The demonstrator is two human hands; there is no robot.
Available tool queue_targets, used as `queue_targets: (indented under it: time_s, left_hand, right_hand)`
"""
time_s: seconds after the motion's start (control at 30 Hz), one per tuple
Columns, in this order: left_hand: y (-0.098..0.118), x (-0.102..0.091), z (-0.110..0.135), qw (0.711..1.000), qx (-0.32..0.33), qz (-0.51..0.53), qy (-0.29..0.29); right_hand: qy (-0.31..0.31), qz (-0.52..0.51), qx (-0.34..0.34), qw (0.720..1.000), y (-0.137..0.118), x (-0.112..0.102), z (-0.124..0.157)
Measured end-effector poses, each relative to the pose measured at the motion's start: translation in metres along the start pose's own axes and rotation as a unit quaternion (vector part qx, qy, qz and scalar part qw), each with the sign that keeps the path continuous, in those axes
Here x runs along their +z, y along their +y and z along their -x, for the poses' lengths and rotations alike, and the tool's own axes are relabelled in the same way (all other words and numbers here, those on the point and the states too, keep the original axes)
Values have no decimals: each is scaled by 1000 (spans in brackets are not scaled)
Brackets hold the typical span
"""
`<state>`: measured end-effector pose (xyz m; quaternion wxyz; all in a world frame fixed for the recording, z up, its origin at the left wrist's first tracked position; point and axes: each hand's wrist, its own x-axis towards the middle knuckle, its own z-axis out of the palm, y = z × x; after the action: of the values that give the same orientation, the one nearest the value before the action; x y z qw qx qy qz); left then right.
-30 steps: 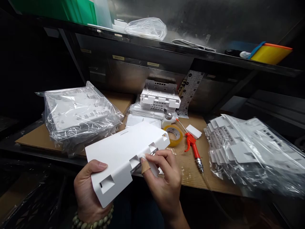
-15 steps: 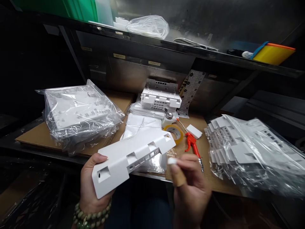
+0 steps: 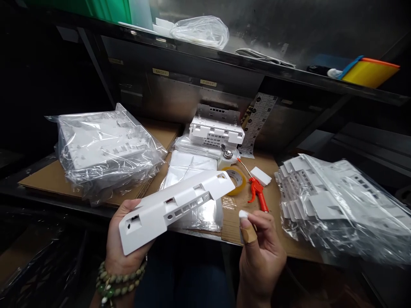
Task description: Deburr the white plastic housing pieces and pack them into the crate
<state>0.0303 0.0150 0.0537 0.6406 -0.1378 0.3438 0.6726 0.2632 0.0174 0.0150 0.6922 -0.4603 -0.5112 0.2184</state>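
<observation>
My left hand grips one end of a long white plastic housing, with its thumb on the upper edge. The housing slants up to the right and shows square recesses and a row of small openings. Pinched between thumb and fingertips of my right hand is a small white wad that looks like cloth or cotton. It is held apart from the housing. A tan bandage wraps the right thumb. Beyond the housing lie a roll of yellow tape and a red air blow gun.
Bagged white parts lie at left and right. More white housings are stacked at the back, behind a pump bottle. A small white block sits beside the blow gun. A metal shelf crosses above.
The housing has tilted in my left hand, its near end lifting slightly. My right hand has shifted a little to the right, away from it, still pinching the white wad.
</observation>
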Motion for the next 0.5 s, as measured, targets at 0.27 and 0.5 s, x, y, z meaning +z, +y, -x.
queue_targets:
  time_s: [0.27, 0.5]
  left_hand:
    - [-16, 21, 13, 998, 25, -15, -51]
    - [-31, 21, 10, 993, 37, -13, -112]
  right_hand:
    - [-84, 22, -26, 996, -7, 8, 10]
    - [-189, 14, -108, 976, -39, 37, 25]
